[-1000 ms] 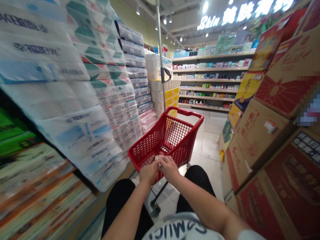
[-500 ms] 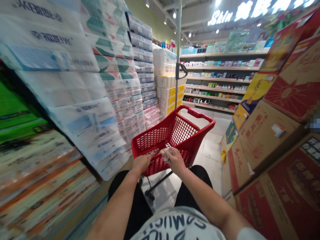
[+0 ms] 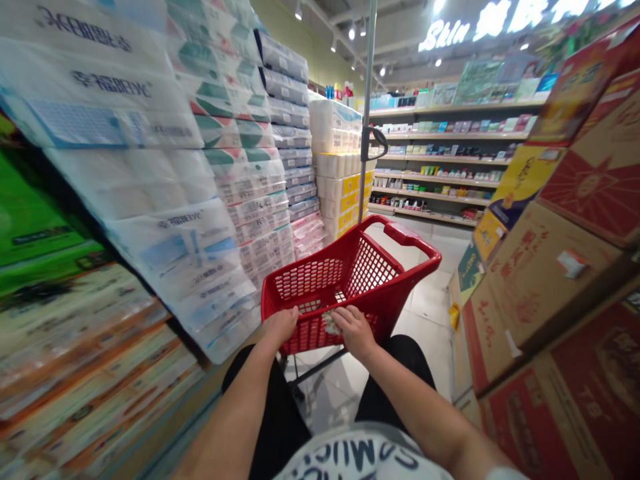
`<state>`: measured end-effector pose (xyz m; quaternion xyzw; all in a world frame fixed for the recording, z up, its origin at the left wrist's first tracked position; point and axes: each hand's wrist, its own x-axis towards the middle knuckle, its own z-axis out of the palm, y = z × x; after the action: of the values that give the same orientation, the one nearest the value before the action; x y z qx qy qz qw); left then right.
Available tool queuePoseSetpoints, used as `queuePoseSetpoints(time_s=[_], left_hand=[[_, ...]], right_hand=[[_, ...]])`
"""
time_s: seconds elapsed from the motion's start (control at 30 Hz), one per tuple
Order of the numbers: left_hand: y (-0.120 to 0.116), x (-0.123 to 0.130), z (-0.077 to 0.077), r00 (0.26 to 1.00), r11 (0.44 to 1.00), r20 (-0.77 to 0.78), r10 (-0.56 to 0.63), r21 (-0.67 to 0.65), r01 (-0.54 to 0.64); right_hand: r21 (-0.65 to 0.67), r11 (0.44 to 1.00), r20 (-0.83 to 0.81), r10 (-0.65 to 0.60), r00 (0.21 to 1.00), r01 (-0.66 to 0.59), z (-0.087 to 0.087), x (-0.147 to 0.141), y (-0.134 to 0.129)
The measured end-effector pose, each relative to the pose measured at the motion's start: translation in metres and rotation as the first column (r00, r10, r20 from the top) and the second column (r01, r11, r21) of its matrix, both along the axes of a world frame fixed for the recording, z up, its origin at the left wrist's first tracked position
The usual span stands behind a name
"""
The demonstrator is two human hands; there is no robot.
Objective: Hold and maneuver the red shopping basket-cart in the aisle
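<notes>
A red plastic shopping cart stands before my knees, its lattice basket tilted and its handle at the far right end. My left hand is wrapped over the near rim by the left corner. Farther right along that side, my right hand presses a crumpled pale cloth against the lattice wall just below the rim. Only a bit of the cloth shows past the fingers. Inside the basket I see just its slotted walls and floor.
Wrapped tissue packs are stacked high on the left. Cardboard cartons pile up on the right. Behind the cart rises a metal pole with a black grip. Shelves of small boxes line the back above the tiled floor.
My right hand has moved from the top of the rim down onto the outer wall with the cloth, its fingers flatter. My left hand keeps its hold. The view has shifted slightly.
</notes>
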<state>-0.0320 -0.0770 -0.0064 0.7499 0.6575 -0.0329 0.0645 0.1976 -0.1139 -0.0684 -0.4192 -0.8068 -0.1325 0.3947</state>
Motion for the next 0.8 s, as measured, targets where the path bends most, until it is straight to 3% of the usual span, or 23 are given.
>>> queuePoseSetpoints(time_s=[0.17, 0.37, 0.5, 0.7, 0.8], left_hand=[[0.000, -0.002, -0.003, 0.998, 0.998, 0.008, 0.060, 0.009, -0.060], [0.000, -0.002, -0.006, 0.998, 0.997, 0.016, 0.066, 0.038, -0.066], [0.000, -0.003, -0.006, 0.998, 0.997, 0.015, 0.068, 0.046, -0.068], [-0.002, -0.004, -0.008, 0.997, 0.996, 0.022, 0.068, 0.056, -0.069], [-0.003, -0.003, -0.008, 0.996, 0.994, 0.025, 0.088, 0.056, -0.089]], right_hand=[[-0.008, 0.998, -0.002, 0.070, 0.998, -0.070, 0.002, -0.010, 0.000], [-0.123, 0.987, 0.048, 0.111, 0.993, -0.105, -0.004, -0.018, 0.001], [-0.080, 0.986, 0.018, 0.148, 0.989, -0.146, -0.005, -0.020, 0.003], [-0.165, 0.979, 0.019, 0.127, 0.992, -0.122, -0.011, -0.023, -0.001], [-0.147, 0.979, 0.000, 0.143, 0.990, -0.141, -0.009, -0.028, -0.003]])
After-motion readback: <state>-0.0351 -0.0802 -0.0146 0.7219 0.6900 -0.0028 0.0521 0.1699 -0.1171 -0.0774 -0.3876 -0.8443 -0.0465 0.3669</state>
